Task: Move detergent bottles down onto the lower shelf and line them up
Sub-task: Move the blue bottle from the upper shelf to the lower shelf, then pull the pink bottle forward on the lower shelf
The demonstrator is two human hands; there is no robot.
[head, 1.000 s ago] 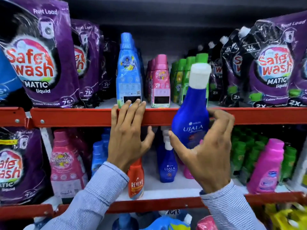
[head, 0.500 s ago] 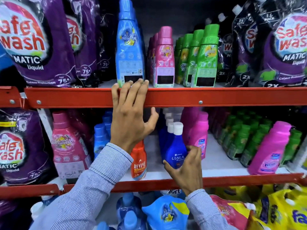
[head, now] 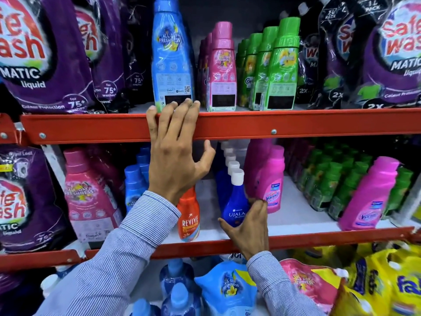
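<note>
Lining up on the lower shelf: the blue Ujala bottle goes at the near end of its row.
Across the upper shelf rail the left hand lies flat, thumb spread, holding nothing; the right hand wraps the bottle's base, upright between the orange Revive bottle and a pink bottle. Next, I'd say, it wants squaring with the white caps behind, then a clean release.

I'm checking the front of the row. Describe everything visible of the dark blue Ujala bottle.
The blue bottle looks like glossy plastic, with a narrow neck, white cap and white UJALA lettering. It stands upright on the lower shelf, heading a row of like bottles. The right hand grips its lower body.
</note>
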